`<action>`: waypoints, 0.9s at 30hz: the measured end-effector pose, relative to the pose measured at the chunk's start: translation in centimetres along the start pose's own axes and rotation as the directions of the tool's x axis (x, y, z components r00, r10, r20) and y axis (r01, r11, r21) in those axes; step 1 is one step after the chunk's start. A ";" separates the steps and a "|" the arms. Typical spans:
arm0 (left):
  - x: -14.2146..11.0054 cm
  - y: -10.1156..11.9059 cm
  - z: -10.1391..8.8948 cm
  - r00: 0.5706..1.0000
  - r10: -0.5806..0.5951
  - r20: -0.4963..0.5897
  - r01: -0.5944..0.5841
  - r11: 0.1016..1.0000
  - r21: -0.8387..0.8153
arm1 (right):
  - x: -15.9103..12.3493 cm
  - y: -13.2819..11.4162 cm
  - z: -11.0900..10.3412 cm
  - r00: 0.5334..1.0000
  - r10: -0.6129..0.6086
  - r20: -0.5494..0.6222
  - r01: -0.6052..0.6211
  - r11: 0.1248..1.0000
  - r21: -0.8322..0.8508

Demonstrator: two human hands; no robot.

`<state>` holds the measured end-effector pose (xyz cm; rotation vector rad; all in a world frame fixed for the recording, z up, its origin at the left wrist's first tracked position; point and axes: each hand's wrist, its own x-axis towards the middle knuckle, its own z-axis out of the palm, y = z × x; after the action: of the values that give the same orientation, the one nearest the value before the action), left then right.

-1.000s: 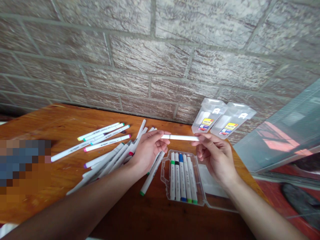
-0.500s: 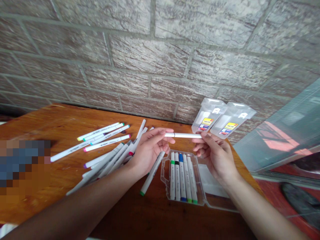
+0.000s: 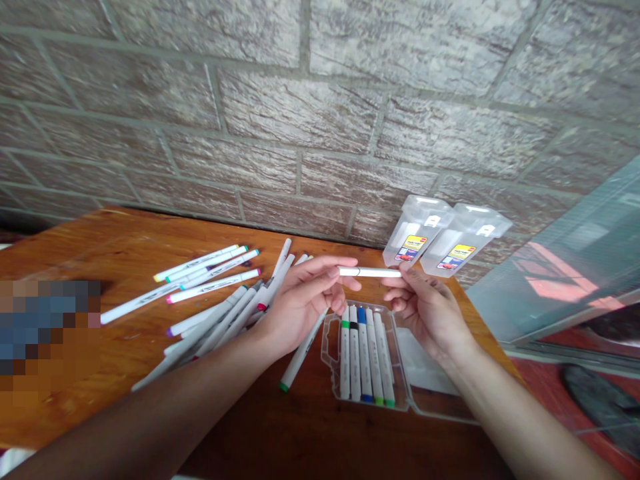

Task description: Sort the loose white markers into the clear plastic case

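Note:
I hold one white marker (image 3: 370, 272) level between both hands, above an open clear plastic case (image 3: 330, 340). My left hand (image 3: 300, 303) pinches its left end with thumb and fingertips. My right hand (image 3: 425, 310) pinches the right end, fingers curled. The case lies flat on the wooden table (image 3: 100, 247) and holds several white markers (image 3: 365, 353) side by side, with green, black and blue caps. A loose marker with a green tip (image 3: 300, 357) lies just left of the case, partly under my left hand.
A heap of several loose white markers (image 3: 210, 293) with coloured caps spreads over the table's left half. Two clear closed cases (image 3: 445, 240) with yellow labels lean against the brick wall at the back right. The table's edge and a glass panel (image 3: 575, 267) lie to the right.
Both hands have shifted slightly right and closer together along the marker. My left hand's fingers have loosened, now touching only the marker's left end.

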<state>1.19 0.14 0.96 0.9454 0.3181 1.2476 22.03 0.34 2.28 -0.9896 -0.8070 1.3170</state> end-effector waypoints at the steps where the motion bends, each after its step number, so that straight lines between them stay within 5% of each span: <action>1: 0.0 0.0 0.0 1.000 0.002 0.008 -0.002 1.000 0.005 | 0.0 0.0 0.0 1.000 0.006 0.001 -0.006 1.000 0.001; 11: 0.0 -0.1 0.0 1.000 0.010 -0.008 -0.010 0.999 0.032 | 0.0 0.0 0.0 1.000 0.004 0.012 -0.004 1.000 0.003; 27: 0.7 -0.7 -0.1 0.957 0.016 -0.291 0.052 0.973 0.225 | -0.4 -0.2 0.2 0.990 -0.139 0.004 0.139 0.986 -0.091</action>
<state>1.89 0.82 0.57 0.9516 0.7163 1.3544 21.86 -0.07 2.55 -0.9877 -0.9246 1.1681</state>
